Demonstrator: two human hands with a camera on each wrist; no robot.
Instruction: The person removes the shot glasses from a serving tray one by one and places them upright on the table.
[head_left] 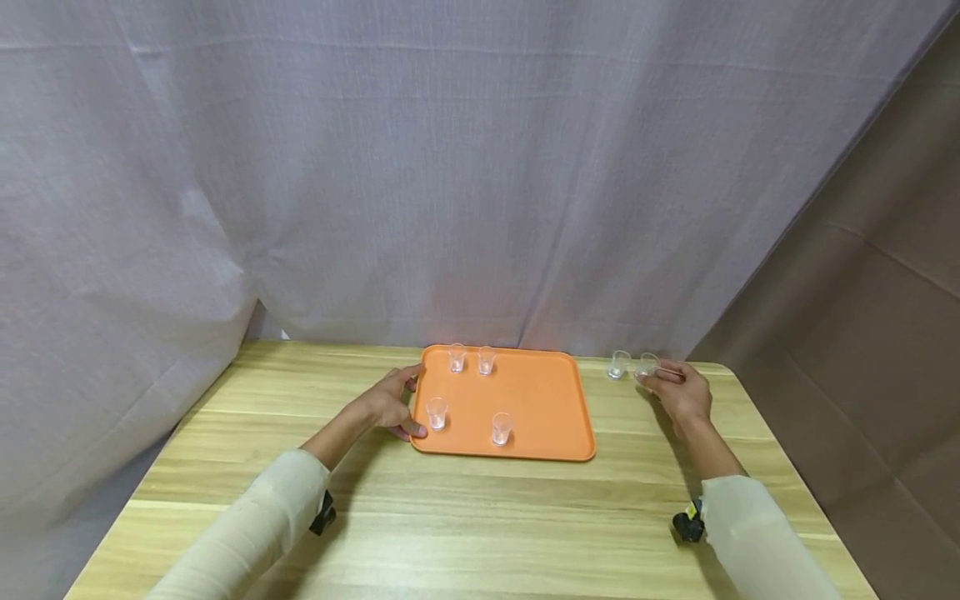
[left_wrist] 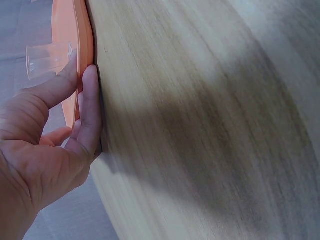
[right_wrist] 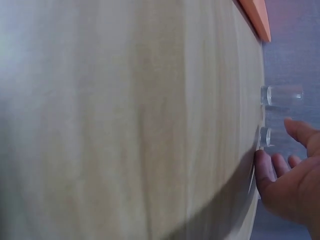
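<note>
"Clear tapered cup of glass or hard plastic (head_left: 647, 363): where does it stand?"

"Upright, it seems, on the pale wood-grained desk (head_left: 480, 525), right of the orange rectangular tray (head_left: 536, 392) and just beside a matching clear cup (head_left: 617, 367). Four more small clear tumblers (head_left: 501, 429) stand on the tray."

"And the fingers?"

"On the right hand (head_left: 681, 398), thumb and fingers are parted by about the cup's width, around it; whether they press on it cannot be told. The left hand (head_left: 386, 406) pinches the tray's left rim, thumb on top, other fingers along the outer side."

"How will the cup handle?"

"Light and stiff, most likely, with a smooth, slippery wall; if glass, it could chip. A gentle pinch at mid-wall, under the flared mouth, should hold."

"And the tray?"

"Probably stiff plastic, best held level by its raised rim, since the tumblers could slide or tip."
</note>
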